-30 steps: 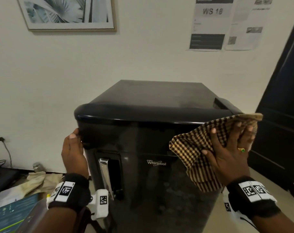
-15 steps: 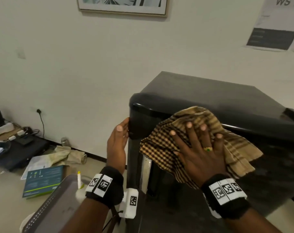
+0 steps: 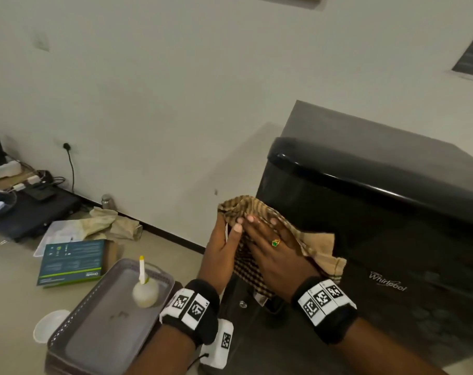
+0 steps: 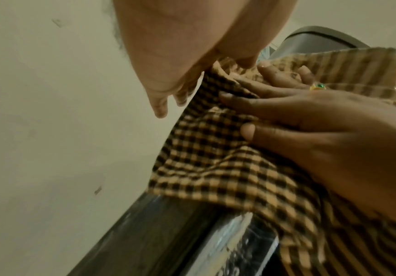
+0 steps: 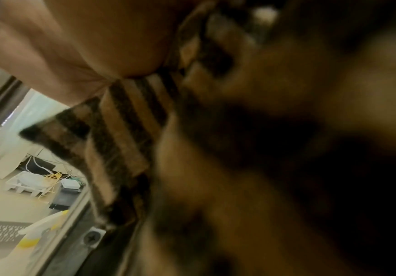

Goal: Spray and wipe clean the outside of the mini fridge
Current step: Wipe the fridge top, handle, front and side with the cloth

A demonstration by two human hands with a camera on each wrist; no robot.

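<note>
The black mini fridge [image 3: 378, 212] fills the right of the head view. A brown checked cloth [image 3: 320, 247] drapes over the door's upper left corner. My right hand [image 3: 268, 239] lies flat on the cloth with straight fingers and presses it against the door. My left hand [image 3: 224, 239] rests against the fridge's left side at that corner, its thumb touching the cloth's edge. In the left wrist view the cloth [image 4: 216, 158] hangs under the right hand [image 4: 310, 130]. A spray bottle [image 3: 145, 290] with a yellow-tipped nozzle stands in a grey tray [image 3: 94, 334] at lower left.
On the floor to the left lie a green box [image 3: 71, 262], a white lid [image 3: 47, 326], crumpled beige rags [image 3: 111, 223] and cables with devices [image 3: 32, 190] along the wall. The wall stands close behind the fridge.
My right hand has slid the cloth leftward along the top of the door, from the right corner to the left corner. The left hand stayed at the left edge. The view swung left.
</note>
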